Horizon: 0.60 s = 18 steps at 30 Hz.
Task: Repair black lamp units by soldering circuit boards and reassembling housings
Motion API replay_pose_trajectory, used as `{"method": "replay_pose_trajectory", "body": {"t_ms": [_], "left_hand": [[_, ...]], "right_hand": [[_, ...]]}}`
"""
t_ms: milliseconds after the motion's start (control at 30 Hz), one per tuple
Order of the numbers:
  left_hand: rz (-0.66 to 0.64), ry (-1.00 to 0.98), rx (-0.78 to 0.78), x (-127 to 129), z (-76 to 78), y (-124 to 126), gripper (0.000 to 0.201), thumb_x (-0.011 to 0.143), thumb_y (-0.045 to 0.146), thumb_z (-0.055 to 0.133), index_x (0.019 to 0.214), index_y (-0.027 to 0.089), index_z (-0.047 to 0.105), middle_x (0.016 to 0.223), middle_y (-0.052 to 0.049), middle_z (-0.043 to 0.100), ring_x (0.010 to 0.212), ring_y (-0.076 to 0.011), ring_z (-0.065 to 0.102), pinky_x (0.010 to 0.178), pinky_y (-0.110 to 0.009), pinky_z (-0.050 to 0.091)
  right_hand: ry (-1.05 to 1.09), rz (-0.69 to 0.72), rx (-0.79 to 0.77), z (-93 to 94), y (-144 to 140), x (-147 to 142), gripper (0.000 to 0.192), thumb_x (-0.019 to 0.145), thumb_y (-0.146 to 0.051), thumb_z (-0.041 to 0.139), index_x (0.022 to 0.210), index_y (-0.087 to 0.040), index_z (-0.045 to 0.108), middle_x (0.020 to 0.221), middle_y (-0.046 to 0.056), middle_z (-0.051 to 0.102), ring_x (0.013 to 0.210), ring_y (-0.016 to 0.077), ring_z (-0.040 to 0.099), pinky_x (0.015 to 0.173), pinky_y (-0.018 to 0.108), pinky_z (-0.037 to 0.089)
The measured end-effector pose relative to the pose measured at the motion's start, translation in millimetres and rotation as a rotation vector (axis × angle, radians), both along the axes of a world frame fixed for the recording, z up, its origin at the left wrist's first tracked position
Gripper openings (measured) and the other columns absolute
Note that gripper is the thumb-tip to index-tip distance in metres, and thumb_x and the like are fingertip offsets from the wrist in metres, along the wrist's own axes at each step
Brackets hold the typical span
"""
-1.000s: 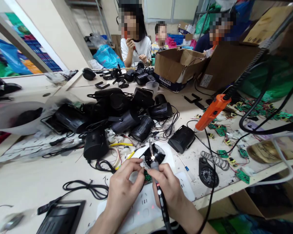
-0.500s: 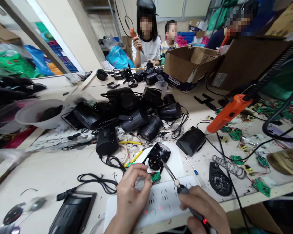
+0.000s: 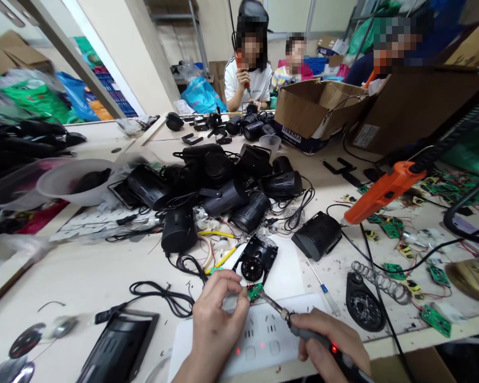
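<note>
— What has changed since half a second ago?

— The soldering iron (image 3: pixel 303 330) has swung down. Its metal tip stood clear of the small green circuit board (image 3: pixel 256 291) then; now it touches the board's right edge. The right hand (image 3: pixel 330 344) has moved slightly left, fingers wrapped round the iron's grey grip, where a red light glows.

— And the other hand?

— The left hand (image 3: pixel 217 314) pinches the board between thumb and fingertips, as before, just above the white power strip (image 3: pixel 259 340) at the desk's (image 3: pixel 83 276) near edge.

— What lies about them?

— A black plastic housing with a round opening (image 3: pixel 256 259) rests just beyond the board. Further back, glossy black casings (image 3: pixel 223 186) are heaped among tangled wires. To the right lie a coiled metal spring (image 3: pixel 377 276) and an orange power screwdriver (image 3: pixel 385 190).
</note>
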<state>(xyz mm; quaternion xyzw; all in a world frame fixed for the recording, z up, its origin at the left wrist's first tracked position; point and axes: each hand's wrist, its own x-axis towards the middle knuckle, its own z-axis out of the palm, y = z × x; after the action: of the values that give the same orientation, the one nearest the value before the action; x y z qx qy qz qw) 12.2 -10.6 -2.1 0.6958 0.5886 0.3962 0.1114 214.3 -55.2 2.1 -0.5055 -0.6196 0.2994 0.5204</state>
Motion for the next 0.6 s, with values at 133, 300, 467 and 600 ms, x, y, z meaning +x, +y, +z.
{"method": "replay_pose_trajectory", "body": {"t_ms": [133,300,467,600], "left_hand": [[0.008,-0.043,0.037,3.2,3.0,0.9,0.015,0.083,0.016,0.056,0.069,0.02,0.059,0.082,-0.005,0.066,0.077,-0.0166,0.066,0.066,-0.026,0.053],[0.0,-0.055,0.027,3.6,2.6,0.7,0.015,0.083,0.016,0.056,0.069,0.02,0.059,0.082,-0.004,0.065,0.077,-0.016,0.066,0.067,-0.026,0.053],[-0.002,-0.035,0.007,1.6,0.3,-0.5,0.013,0.083,0.017,0.056,0.071,0.021,0.059,0.084,-0.005,0.066,0.077,-0.0169,0.066,0.065,-0.026,0.054],[0.004,-0.058,0.017,4.0,2.7,-0.2,0.014,0.083,0.017,0.056,0.07,0.02,0.059,0.082,-0.005,0.066,0.075,-0.0163,0.065,0.063,-0.026,0.053]], "right_hand": [[-0.008,-0.009,-0.012,2.5,3.2,-5.9,0.029,0.094,-0.045,0.053,0.094,-0.025,0.075,0.064,0.002,0.067,0.052,0.0176,0.063,0.057,0.029,0.055],[-0.111,-0.082,-0.043,-1.4,1.7,-6.8,0.032,0.094,-0.049,0.053,0.091,-0.028,0.077,0.063,0.002,0.068,0.059,0.0204,0.066,0.07,0.034,0.057],[-0.143,-0.058,-0.045,-1.2,4.9,-6.7,0.035,0.094,-0.052,0.052,0.091,-0.028,0.076,0.061,0.003,0.067,0.064,0.0222,0.068,0.071,0.035,0.058],[-0.142,-0.038,-0.031,1.4,7.9,-6.6,0.033,0.094,-0.05,0.053,0.092,-0.027,0.076,0.061,0.003,0.067,0.064,0.0223,0.068,0.069,0.034,0.058]]}}
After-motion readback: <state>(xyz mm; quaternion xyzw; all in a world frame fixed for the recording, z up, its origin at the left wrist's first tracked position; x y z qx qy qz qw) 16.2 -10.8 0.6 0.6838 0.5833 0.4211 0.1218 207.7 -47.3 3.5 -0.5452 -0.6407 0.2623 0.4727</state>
